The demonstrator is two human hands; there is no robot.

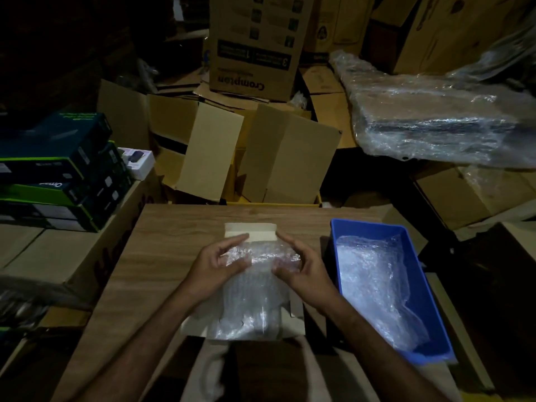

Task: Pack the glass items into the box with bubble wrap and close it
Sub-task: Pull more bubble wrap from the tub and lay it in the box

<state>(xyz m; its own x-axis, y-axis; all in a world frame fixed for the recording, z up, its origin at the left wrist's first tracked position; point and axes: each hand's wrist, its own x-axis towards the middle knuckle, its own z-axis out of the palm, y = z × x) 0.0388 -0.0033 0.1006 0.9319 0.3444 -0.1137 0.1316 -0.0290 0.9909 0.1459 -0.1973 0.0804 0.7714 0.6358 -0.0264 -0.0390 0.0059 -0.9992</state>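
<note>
Nearest the camera, two bare forearms reached in over the wooden worktop (162,256). The left hand (216,264) was partly open, its fingers curved and its thumb extended, pressing the left edge of a sheet of bubble wrap (249,303). The right hand (301,265) was likewise half-curled, fingertips and thumb pinching the wrap's right side. The bubble wrap lay over one small pale box (252,232), whose far flap stood open beyond the fingers and whose near flaps spread out toward the person. Whatever lay under the wrap was too blurred in the dim light to make out, though it may have been a glass item.

Just to the right of the box sat one blue plastic tray (374,227) on the worktop, holding a crumpled mass of more bubble wrap (374,285).

Farther off, at the left, four dark boxes with green edges (58,172) were stacked on a brown carton. Beyond the worktop stood open cardboard cartons (261,158), and behind them one tall carton printed "Crompton" (255,44). At the far right lay one flat bundle wrapped in bubble wrap (435,123).
</note>
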